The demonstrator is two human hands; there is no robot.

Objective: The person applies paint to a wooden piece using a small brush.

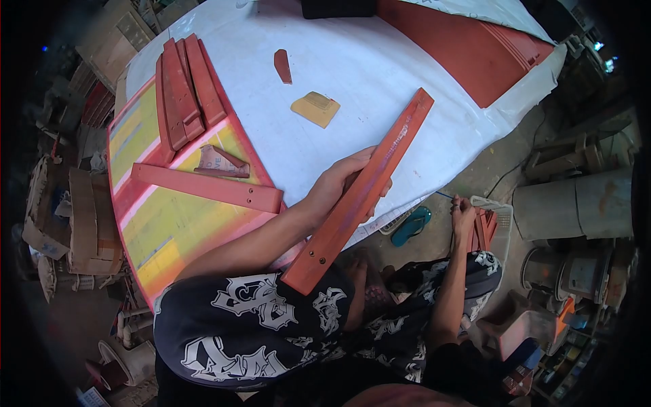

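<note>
My left hand [341, 179] is wrapped round a long reddish-brown wooden slat [369, 173], which slants up to the right above my thigh. Two dark holes show near the slat's lower end. Off to the right and lower down, my right hand [463, 211] is closed beside a pale plastic basket [503, 227] of red wooden pieces [483, 229]. A thin blue thing [444, 195] shows by its fingers; what they hold, I cannot make out. A folded piece of sandpaper [316, 109] and a small red-brown offcut [282, 66] lie on the white-covered table [251, 41].
Several painted slats [180, 95] are stacked on a yellow-and-red board [156, 251] at left, with one slat [210, 188] and a curled sheet [222, 163] nearby. A red panel [468, 51] lies at upper right. A teal flip-flop [411, 226] and a metal drum [576, 203] are on the floor.
</note>
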